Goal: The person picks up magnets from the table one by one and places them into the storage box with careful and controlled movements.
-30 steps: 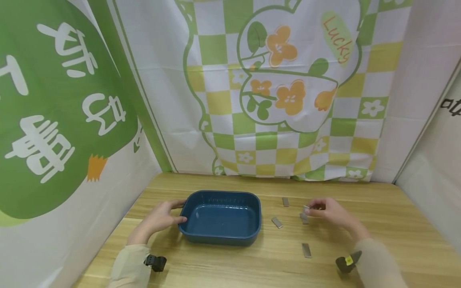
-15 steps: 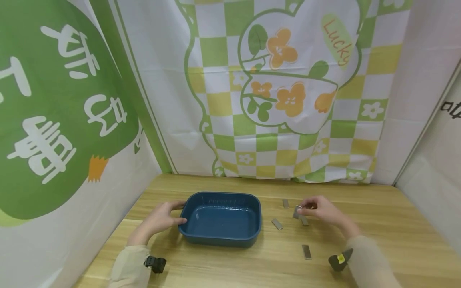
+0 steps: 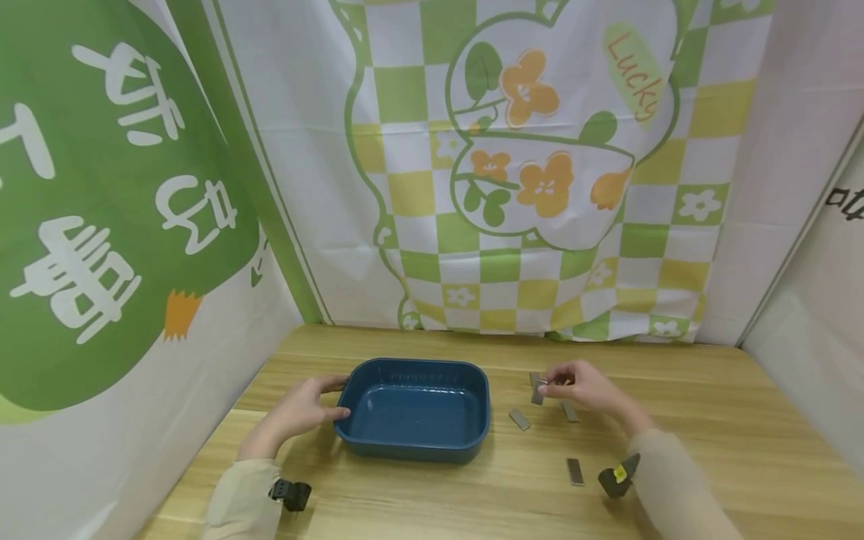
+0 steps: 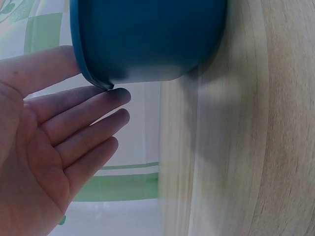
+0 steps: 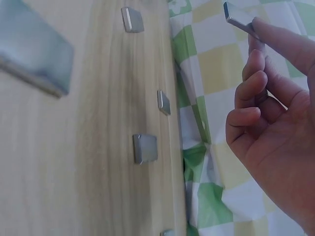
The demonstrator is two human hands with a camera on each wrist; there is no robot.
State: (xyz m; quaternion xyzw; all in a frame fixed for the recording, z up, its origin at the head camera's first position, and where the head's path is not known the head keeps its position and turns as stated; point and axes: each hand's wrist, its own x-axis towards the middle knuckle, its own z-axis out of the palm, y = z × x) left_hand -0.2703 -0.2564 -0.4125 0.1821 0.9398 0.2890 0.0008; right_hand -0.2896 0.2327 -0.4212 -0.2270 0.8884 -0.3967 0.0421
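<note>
A dark blue rectangular container (image 3: 412,453) stands on the table. My left hand (image 3: 307,409) holds its left side, the thumb over the rim and the fingers outside. In the left wrist view, the other fingers of the left hand (image 4: 69,128) extend past the container's corner (image 4: 147,39). Between thumb and index finger, my right hand (image 3: 583,388) pinches a small flat silver metal piece (image 5: 240,18), raised above the table. Several like it lie below and around: one metal piece (image 3: 519,419) beside the container, another (image 3: 570,412) under the hand, a third (image 3: 574,472) nearer the front.
The wooden table (image 3: 432,502) reaches back to a checkered curtain (image 3: 499,292). Fabric walls stand at left and right. Each wrist wears a black camera, one at the left (image 3: 292,494) and one at the right (image 3: 617,478).
My right hand has moved left with the pinched metal piece, from over one loose piece to in front of the rearmost one. The left hand and container have stayed put.
</note>
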